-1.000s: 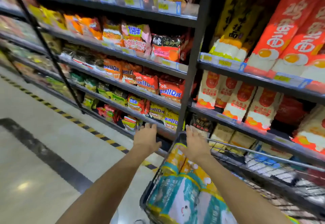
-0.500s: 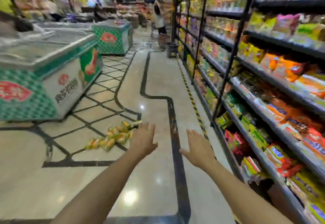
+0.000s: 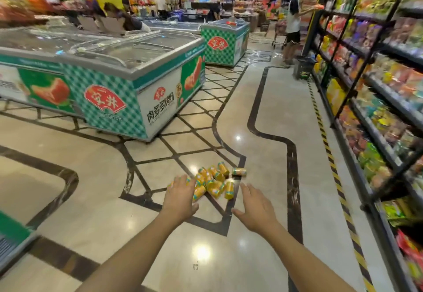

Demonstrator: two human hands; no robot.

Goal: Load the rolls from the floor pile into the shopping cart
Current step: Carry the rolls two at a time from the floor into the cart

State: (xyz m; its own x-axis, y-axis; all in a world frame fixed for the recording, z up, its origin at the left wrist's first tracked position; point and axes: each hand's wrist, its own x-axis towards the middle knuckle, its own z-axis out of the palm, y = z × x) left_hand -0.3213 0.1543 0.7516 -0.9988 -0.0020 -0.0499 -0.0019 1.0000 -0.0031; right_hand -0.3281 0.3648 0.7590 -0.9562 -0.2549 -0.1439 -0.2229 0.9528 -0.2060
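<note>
Where the aisle widens between the chest freezer [image 3: 137,94] on the left and the stocked shelving [image 3: 377,108] on the right, the glossy floor [image 3: 270,131] lies open, with a broad lane running away ahead. A yellow-and-black striped line [image 3: 329,154] runs on the floor along the foot of the shelving. The freezer's near corner juts toward the lane, well apart from the pile. Far down the lane a person [image 3: 291,23] stands at the shelving with a dark basket [image 3: 303,68] on the floor beside them.

The rolls [image 3: 214,183], in yellow-orange wrappers, lie heaped on the floor where dark inlaid lines cross; one stray roll [image 3: 239,171] lies on its side just right of the heap.

The left hand [image 3: 180,196] reaches forward, palm down, fingers loose and slightly spread, holding nothing; it covers the heap's left edge in view, and whether it touches a roll cannot be told. The right hand [image 3: 256,209] is stretched out near the heap's right side, fingers straight, thumb splayed, empty, clear of the rolls.
</note>
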